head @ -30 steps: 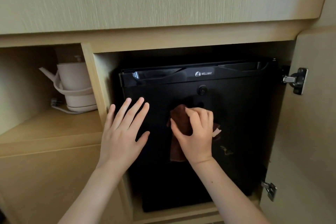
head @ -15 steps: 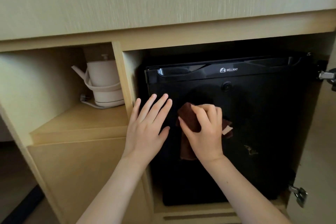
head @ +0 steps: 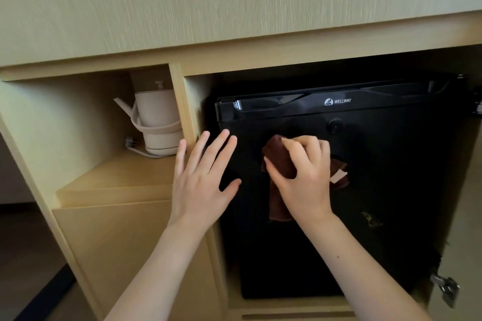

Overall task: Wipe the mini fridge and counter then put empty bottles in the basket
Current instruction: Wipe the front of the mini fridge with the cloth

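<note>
A black mini fridge [head: 378, 190] with a WELLWAY logo stands inside an open wooden cabinet. My right hand [head: 302, 177] grips a dark brown cloth [head: 279, 161] and presses it against the upper middle of the fridge door. A strip of the cloth hangs down below the hand, and a white tag shows at its right side. My left hand [head: 200, 180] lies flat with fingers spread on the door's left edge, beside the cabinet divider. No bottles or basket are in view.
A cream electric kettle [head: 156, 122] with its cord sits in the open shelf nook to the left. A wooden divider [head: 182, 101] separates the nook from the fridge bay. Metal door hinges [head: 446, 286] stick out at the right. A wooden panel runs overhead.
The view has shifted, so the cabinet sits further right in frame. Both hands keep the same places on the fridge door, the cloth still pressed under my right hand.
</note>
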A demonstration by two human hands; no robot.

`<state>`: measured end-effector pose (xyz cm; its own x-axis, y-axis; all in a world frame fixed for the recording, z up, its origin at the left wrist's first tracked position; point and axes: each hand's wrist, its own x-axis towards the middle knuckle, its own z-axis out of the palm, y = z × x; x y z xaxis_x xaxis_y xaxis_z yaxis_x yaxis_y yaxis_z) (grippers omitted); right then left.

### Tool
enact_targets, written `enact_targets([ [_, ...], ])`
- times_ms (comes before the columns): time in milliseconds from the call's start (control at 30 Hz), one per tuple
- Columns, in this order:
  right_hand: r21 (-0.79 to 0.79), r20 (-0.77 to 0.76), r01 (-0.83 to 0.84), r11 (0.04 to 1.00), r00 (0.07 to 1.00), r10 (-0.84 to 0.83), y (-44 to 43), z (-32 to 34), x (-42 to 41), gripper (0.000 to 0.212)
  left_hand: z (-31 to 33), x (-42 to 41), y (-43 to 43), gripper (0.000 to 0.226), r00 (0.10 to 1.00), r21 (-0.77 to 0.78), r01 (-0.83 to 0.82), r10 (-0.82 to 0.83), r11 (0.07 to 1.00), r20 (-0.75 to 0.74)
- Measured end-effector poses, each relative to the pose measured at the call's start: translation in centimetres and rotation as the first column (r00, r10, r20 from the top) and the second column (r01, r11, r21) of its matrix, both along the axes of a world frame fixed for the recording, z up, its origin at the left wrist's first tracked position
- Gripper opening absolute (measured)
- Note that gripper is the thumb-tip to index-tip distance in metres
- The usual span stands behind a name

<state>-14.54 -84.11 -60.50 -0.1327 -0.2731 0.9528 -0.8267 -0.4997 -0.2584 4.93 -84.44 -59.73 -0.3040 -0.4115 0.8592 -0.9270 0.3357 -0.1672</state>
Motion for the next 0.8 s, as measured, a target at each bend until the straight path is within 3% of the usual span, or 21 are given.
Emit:
enact_targets([
  [67, 0.03, 0.042, -0.007, 1.0, 0.999, 0.006, 0.3, -0.2, -1.3, 0.034, -0.1, 0.2, -0.1, 0.084, 1.0, -0.004, -0.013, 0.013, 1.0, 0.001],
  [200, -0.025, 0.403, 0.012, 1.0, 0.915, -0.001, 0.6, 1.3, -3.4, 0.032, 0.1, 0.6, -0.1, 0.084, 1.0, -0.006, -0.025, 0.025, 1.0, -0.012],
  [267, -0.013, 0.441, 0.036, 0.999, 0.897, -0.027, 0.4, 2.0, -2.8, 0.031, 0.2, 0.5, 0.0, 0.083, 1.0, 0.016, -0.011, 0.012, 1.0, -0.023],
  [333, -0.015, 0.402, 0.03, 0.999, 0.915, -0.021, 0.2, 2.3, -1.3, 0.031, 0.1, 0.4, 0.0, 0.083, 0.999, 0.036, 0.014, -0.013, 0.999, -0.038],
  [500, -0.008, -0.023, -0.025, 1.0, 0.999, 0.025, 0.1, 1.5, 1.5, 0.03, 0.0, 0.3, -0.1, 0.082, 0.998, 0.057, 0.034, -0.031, 0.998, -0.051],
  [567, 0.019, -0.069, -0.046, 0.999, 0.996, 0.047, 0.3, 1.1, 1.3, 0.032, 0.2, 0.5, -0.1, 0.081, 0.999, 0.044, 0.033, -0.031, 0.998, -0.03],
  [667, 0.01, 0.195, -0.059, 0.998, 0.979, 0.056, 0.6, 1.4, 0.0, 0.032, 0.6, 0.9, 0.0, 0.083, 0.998, -0.02, 0.042, -0.043, 0.999, -0.036],
  [733, 0.013, 0.42, -0.072, 0.997, 0.905, 0.06, 0.6, 2.0, -0.5, 0.031, 0.7, 1.4, 0.3, 0.086, 0.996, -0.058, 0.041, -0.046, 0.997, -0.082],
  [800, 0.013, 0.486, -0.055, 0.998, 0.873, 0.042, 0.5, 2.6, 0.0, 0.031, 0.9, 2.0, 0.5, 0.088, 0.989, -0.053, 0.037, -0.044, 0.998, -0.144],
])
